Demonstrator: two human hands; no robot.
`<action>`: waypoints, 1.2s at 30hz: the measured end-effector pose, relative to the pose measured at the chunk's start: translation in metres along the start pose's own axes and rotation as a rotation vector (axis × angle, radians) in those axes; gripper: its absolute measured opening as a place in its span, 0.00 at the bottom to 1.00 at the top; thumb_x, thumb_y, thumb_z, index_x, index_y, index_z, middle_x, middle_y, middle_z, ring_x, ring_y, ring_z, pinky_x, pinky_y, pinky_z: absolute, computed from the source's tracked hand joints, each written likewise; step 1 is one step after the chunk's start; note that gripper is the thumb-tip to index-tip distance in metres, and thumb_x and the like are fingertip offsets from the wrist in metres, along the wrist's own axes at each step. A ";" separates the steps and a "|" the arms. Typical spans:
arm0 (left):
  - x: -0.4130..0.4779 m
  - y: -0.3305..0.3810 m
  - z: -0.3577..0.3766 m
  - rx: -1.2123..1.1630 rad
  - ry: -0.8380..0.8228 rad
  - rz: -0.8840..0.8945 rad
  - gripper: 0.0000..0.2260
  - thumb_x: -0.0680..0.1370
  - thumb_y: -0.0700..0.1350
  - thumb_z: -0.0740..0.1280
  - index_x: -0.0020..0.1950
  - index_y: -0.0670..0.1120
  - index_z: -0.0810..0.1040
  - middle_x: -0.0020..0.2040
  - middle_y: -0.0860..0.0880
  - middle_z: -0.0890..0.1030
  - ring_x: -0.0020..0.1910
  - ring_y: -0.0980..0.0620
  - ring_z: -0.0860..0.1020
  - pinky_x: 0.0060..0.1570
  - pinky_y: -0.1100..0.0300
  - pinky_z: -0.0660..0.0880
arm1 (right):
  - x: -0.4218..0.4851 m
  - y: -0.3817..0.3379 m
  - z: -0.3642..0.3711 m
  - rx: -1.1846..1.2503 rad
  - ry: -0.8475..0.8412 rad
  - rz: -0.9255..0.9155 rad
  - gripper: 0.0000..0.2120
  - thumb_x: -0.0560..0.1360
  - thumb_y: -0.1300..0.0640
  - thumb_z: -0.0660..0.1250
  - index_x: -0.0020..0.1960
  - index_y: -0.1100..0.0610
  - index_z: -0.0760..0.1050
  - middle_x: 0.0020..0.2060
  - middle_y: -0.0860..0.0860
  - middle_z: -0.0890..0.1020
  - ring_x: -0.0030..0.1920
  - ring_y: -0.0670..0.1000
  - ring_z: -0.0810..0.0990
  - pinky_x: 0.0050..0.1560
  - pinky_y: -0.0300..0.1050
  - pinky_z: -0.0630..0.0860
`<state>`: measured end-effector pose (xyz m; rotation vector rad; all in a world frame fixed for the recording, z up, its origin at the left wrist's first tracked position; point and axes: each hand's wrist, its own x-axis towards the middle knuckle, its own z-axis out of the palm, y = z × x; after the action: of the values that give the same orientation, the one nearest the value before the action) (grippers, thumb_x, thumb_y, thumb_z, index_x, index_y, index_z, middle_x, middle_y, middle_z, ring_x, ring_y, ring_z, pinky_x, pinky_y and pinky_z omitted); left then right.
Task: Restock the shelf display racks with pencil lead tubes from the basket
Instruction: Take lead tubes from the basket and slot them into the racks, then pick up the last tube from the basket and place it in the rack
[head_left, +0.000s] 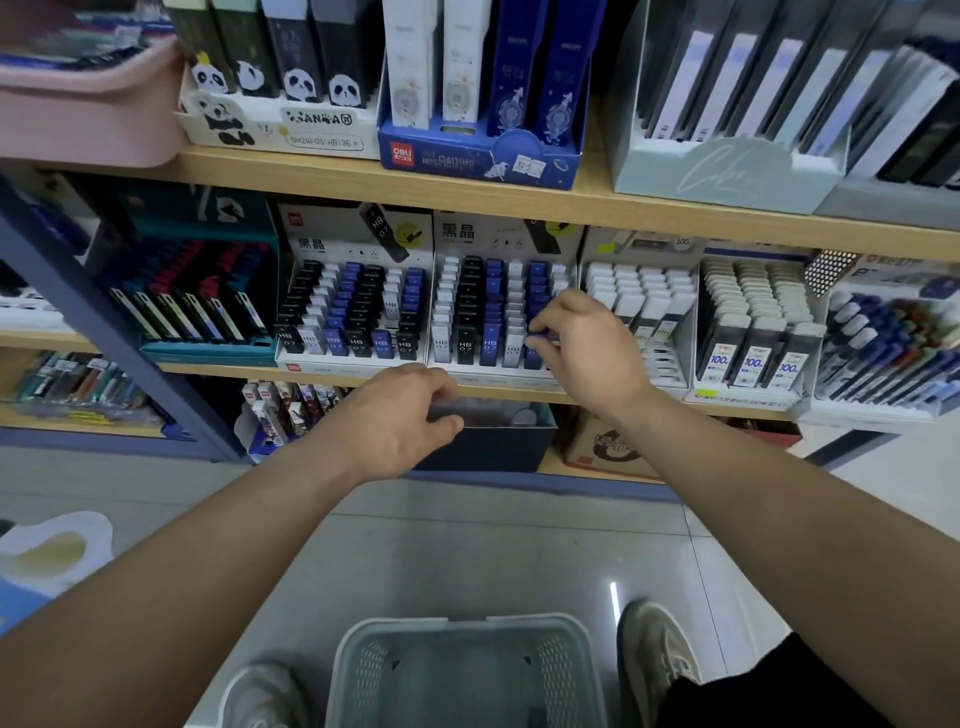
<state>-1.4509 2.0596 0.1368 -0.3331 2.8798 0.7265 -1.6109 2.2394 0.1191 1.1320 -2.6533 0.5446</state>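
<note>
My right hand (582, 343) pinches a blue lead tube (540, 342) between its fingers (543, 328) at the front of the right display rack (483, 375). It looks like light, stiff, smooth plastic, likely slippery, so I'd grip its flat sides near the cap. My left hand (400, 415) is curled by the shelf (218, 370) edge, and I cannot tell if it holds anything; the perforated basket (462, 623) sits below.
</note>
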 end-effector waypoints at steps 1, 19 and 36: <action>-0.002 0.001 0.000 0.007 -0.001 0.003 0.14 0.79 0.55 0.67 0.63 0.53 0.76 0.58 0.54 0.76 0.55 0.52 0.75 0.57 0.54 0.75 | -0.002 -0.001 -0.003 0.009 -0.014 0.018 0.12 0.78 0.54 0.70 0.59 0.56 0.81 0.53 0.51 0.78 0.53 0.55 0.79 0.48 0.43 0.72; -0.105 -0.009 0.200 -0.043 -0.426 -0.071 0.13 0.77 0.49 0.69 0.60 0.48 0.78 0.53 0.51 0.82 0.52 0.50 0.79 0.52 0.57 0.75 | -0.289 0.025 0.087 0.272 -0.573 0.566 0.21 0.77 0.46 0.69 0.67 0.52 0.74 0.56 0.50 0.80 0.52 0.53 0.81 0.53 0.44 0.74; -0.092 -0.012 0.418 -0.027 -0.538 -0.287 0.27 0.65 0.65 0.73 0.53 0.50 0.72 0.50 0.49 0.79 0.48 0.45 0.80 0.47 0.53 0.76 | -0.336 0.017 0.140 0.464 -0.371 0.706 0.19 0.80 0.38 0.58 0.65 0.46 0.74 0.39 0.46 0.82 0.41 0.51 0.82 0.45 0.51 0.79</action>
<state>-1.3200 2.2671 -0.2143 -0.4603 2.2607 0.6771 -1.3990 2.4117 -0.1229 0.3419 -3.3479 1.2204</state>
